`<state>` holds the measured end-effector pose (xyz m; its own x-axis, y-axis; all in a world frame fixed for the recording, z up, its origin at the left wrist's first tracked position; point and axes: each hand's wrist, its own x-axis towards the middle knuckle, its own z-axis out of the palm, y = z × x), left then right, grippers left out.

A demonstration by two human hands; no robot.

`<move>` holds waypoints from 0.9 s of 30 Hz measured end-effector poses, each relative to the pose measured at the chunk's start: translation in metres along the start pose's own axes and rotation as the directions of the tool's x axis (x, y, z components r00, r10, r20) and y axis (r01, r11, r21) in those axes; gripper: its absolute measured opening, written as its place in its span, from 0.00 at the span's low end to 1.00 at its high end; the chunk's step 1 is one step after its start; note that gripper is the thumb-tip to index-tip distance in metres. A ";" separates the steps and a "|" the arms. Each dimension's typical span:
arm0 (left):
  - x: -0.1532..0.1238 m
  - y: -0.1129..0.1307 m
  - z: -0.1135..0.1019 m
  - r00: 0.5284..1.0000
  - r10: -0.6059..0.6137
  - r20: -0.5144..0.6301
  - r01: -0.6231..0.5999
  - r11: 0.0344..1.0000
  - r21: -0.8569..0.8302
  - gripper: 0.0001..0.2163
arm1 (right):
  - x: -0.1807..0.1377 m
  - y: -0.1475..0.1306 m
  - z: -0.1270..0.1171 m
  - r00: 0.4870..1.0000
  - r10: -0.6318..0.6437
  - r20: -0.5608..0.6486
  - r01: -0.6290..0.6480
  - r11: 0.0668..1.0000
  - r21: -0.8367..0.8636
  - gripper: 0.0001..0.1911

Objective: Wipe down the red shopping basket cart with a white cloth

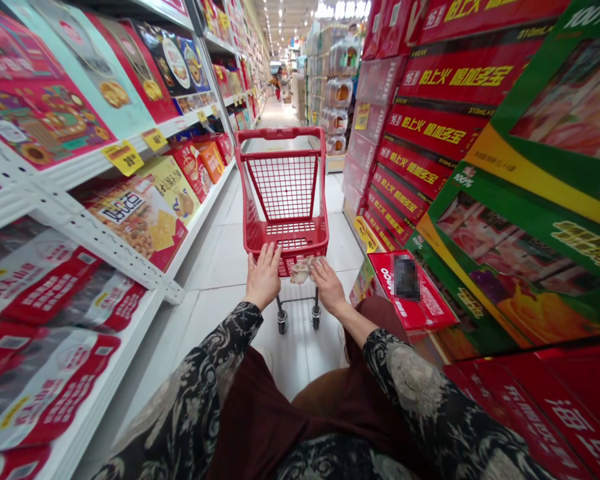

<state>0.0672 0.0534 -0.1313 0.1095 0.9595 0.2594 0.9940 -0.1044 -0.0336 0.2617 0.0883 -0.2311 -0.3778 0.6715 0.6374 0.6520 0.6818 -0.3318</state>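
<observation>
A red plastic shopping cart (324, 200) on small wheels stands on the floor in front of my knees, its mesh basket tipped towards me. My left hand (264, 277) lies on the near edge of the basket with its fingers stretched out flat, and nothing shows in it. At the right part of that edge, my right hand (329, 285) has its fingers bent against a crumpled whitish cloth (301, 271) with brownish marks. The cloth sticks out to the left of the fingers and hangs by the basket's lower edge; part of it is hidden under them.
Shelves (173, 263) of boxed and bagged food line the left side. Stacked red drink cartons (445, 123) and green gift boxes (525, 247) rise close on the right. A red box (385, 267) juts out by my right knee. The tiled aisle (275, 117) runs ahead, with a distant person.
</observation>
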 end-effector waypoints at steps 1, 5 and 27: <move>0.000 0.000 0.000 1.000 0.001 0.000 -0.001 1.000 0.000 0.32 | 0.000 0.002 -0.005 1.000 0.017 -0.022 -0.017 1.000 0.010 0.23; 0.000 0.001 0.000 1.000 -0.012 -0.004 0.012 1.000 -0.010 0.31 | 0.021 0.010 -0.036 0.969 0.137 -0.207 -0.132 0.991 0.035 0.27; -0.024 0.013 -0.020 0.995 -0.084 0.050 0.085 0.996 -0.012 0.31 | 0.077 -0.030 -0.077 0.988 0.127 -0.090 -0.130 0.991 -0.025 0.18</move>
<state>0.0778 0.0239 -0.1189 0.0251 0.9768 0.2126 0.9997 -0.0257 0.0001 0.2635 0.0974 -0.1188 -0.2311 0.7241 0.6498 0.7118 0.5812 -0.3945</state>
